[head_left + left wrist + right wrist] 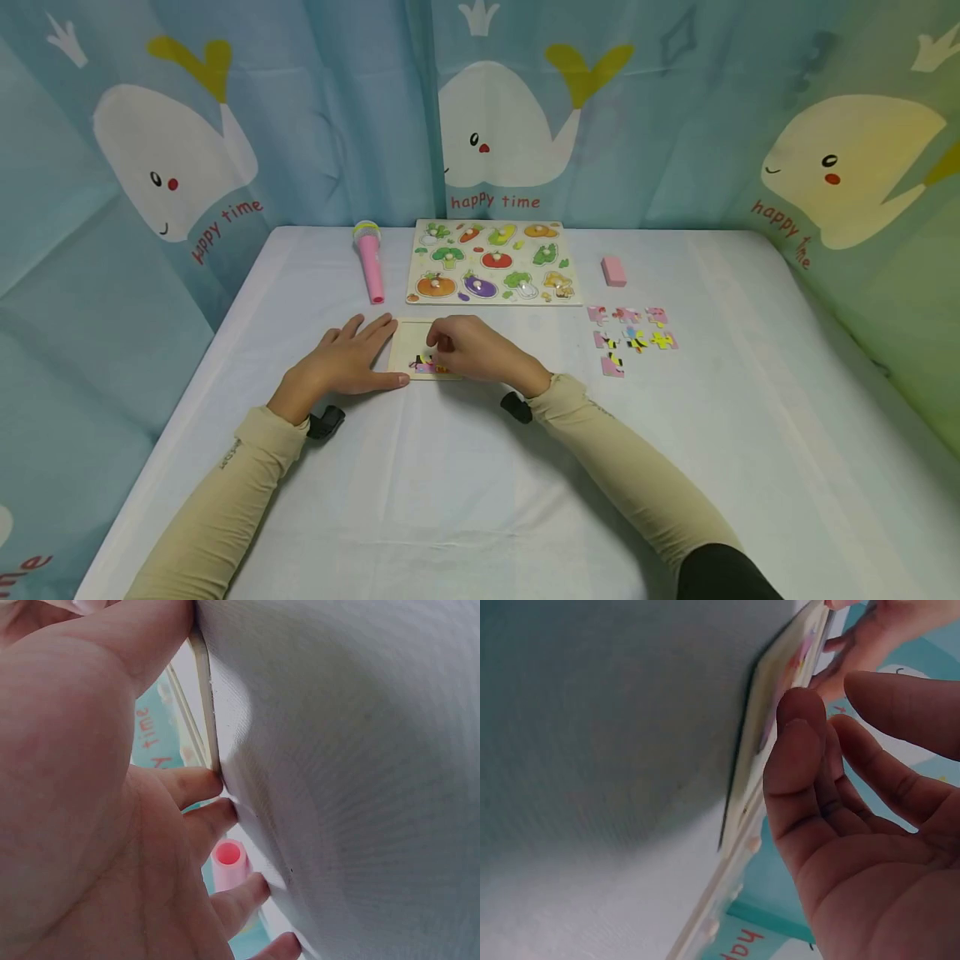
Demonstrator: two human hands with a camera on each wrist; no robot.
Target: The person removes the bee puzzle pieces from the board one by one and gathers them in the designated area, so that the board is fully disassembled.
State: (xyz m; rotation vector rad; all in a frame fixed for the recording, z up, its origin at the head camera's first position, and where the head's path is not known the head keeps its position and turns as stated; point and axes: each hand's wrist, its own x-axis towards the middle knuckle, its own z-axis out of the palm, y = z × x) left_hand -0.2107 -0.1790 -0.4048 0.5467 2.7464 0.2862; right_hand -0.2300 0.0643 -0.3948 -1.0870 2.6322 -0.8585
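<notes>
In the head view, my left hand (348,358) lies spread at the left side of a small pale wooden puzzle tray (408,337), thumb at its near corner and index finger at its far corner. The left wrist view shows its fingertips (210,781) along the tray's edge. Over the tray's right part is my right hand (480,348), its fingers bent with gaps between them and nothing seen held. Colourful jigsaw pieces (422,364) lie along the tray's near edge, partly hidden by that hand. In the right wrist view, bent fingers (793,761) overlap the tray (739,787).
Several loose jigsaw pieces (636,338) lie in rows to the right. Beyond the tray is a vegetable knob puzzle board (491,242), with a pink toy microphone (371,265) to its left and a pink block (613,272) to its right. Whale-printed curtains (375,125) surround the white table (420,483).
</notes>
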